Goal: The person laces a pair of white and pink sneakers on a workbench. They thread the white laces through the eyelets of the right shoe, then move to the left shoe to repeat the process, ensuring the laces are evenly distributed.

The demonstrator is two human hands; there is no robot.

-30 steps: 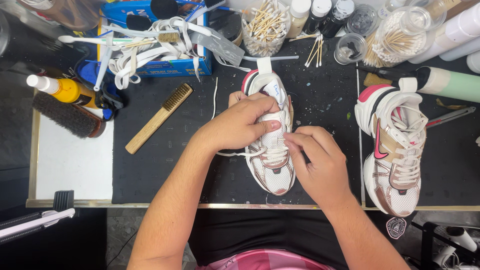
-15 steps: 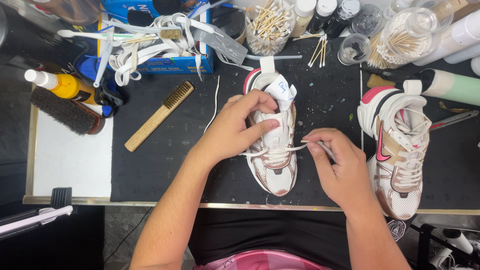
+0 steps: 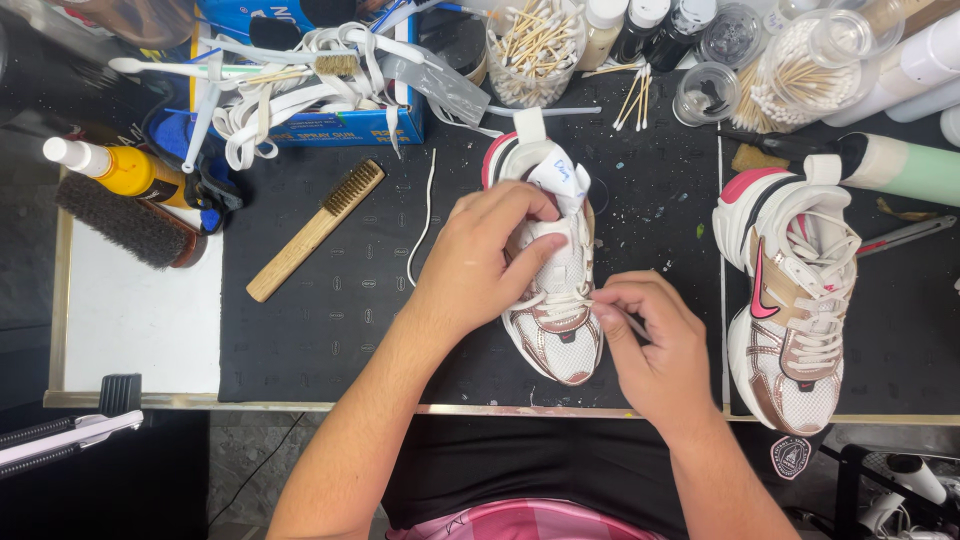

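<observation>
At the black mat's (image 3: pixel 330 330) centre we see lacing under way — the left hand (image 3: pixel 480 260) clamps the sneaker (image 3: pixel 555 330) while the right hand (image 3: pixel 655 340), at four o'clock, pinches what looks like the lace tip (image 3: pixel 612 303) — threading the next eyelet demands a steady aim.

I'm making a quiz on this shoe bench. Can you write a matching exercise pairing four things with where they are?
Things:
1. wooden brush
2. yellow bottle
3. laced sneaker
4. unlaced sneaker

Places:
A. under both hands
B. far right of the mat
C. far left, above the dark brush
D. on the mat, left of the loose white lace

Pairs: 1-D, 2-C, 3-B, 4-A
</observation>
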